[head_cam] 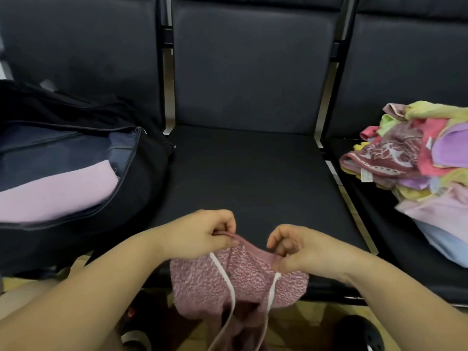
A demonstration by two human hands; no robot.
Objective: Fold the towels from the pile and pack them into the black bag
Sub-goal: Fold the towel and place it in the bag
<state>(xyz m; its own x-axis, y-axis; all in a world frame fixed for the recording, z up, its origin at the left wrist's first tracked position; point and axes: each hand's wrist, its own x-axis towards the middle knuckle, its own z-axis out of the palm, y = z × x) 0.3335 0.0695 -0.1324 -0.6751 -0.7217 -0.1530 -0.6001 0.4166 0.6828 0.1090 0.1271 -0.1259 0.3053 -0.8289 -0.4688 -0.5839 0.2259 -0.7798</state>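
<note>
A mauve towel [238, 282] with white edging is held by its top edge over the front of the middle seat [253, 173]; the left corner is pinched between thumb and curled fingers of the left hand [205, 234], and the right corner is pinched likewise by the right hand [296, 247]; the cloth is draped down past the seat's front edge toward the floor, and its lower part is lost in shadow, so whether it is doubled over there cannot be told. A black bag [141, 178] is set on the left seat, unzipped, with a folded lilac towel [58, 191] laid inside it. A pile [415, 158] of crumpled towels in pink, yellow, purple, green and pale blue is heaped on the right seat, well apart from the hands.
</note>
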